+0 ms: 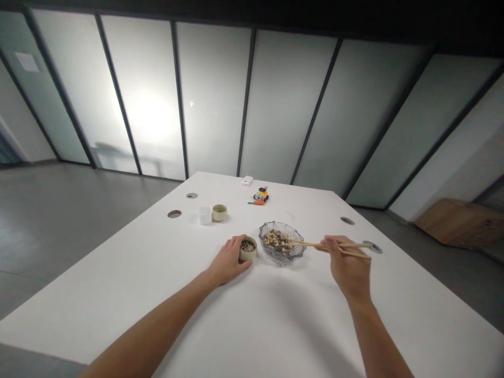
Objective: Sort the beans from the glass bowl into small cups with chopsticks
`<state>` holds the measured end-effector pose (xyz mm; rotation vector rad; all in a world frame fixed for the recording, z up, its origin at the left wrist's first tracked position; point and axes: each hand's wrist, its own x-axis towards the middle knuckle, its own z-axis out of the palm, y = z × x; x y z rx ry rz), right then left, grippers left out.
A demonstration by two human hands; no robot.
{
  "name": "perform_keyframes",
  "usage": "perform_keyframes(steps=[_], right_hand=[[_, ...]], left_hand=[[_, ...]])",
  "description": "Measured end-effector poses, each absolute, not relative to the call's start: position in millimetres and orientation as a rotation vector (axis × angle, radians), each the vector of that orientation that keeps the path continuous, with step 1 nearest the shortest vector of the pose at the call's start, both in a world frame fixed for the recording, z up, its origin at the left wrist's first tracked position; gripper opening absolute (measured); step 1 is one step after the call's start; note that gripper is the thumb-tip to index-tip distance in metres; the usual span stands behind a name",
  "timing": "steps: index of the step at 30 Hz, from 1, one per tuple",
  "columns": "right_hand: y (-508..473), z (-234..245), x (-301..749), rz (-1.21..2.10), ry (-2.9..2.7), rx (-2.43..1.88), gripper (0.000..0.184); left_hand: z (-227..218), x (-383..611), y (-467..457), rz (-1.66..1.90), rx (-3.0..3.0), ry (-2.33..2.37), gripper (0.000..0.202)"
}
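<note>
Two chopsticks (309,243), gripped in the right hand (350,266), tips within the glass bowl (281,259) of nut-like pieces (275,239); bowl on table (252,320), beside small cup (248,256); left hand (229,261) clasping cup; pieces probably light, hard, slippery, best pinched mid-body.

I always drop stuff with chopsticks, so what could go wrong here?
The chopsticks in the right hand dip into the pale and dark bits in the glass bowl. A small piece might slip off and land on the white table.

The left hand curls around the small cup, which has bits inside too, so a sudden jerk could perhaps tip it and spill them.
</note>
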<state>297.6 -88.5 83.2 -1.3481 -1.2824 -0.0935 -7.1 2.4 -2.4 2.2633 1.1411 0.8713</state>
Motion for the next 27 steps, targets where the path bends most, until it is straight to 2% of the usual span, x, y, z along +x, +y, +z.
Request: perform_keyframes(steps=[5, 13, 22, 27], right_hand=[[-76.1, 93.5, 311.8, 0.067, -1.540, -1.457, 0.068], [-64.6, 87.6, 304.9, 0.216, -1.642, -1.406, 0.061], [-68.1, 103.3, 313.1, 0.104, -1.585, -1.472, 0.063], [-65.3, 106.0, 312.4, 0.215, -1.646, -1.480, 0.062]], left_hand=[[-3.0, -7.0, 3.0, 0.865, 2.267, 1.149, 0.071], [-6.1, -7.0, 4.7, 0.877, 2.265, 1.141, 0.070], [-12.9, -6.4, 7.8, 0.921, 2.269, 1.146, 0.070], [-12.5, -6.1, 7.5, 0.912, 2.270, 1.152, 0.069]])
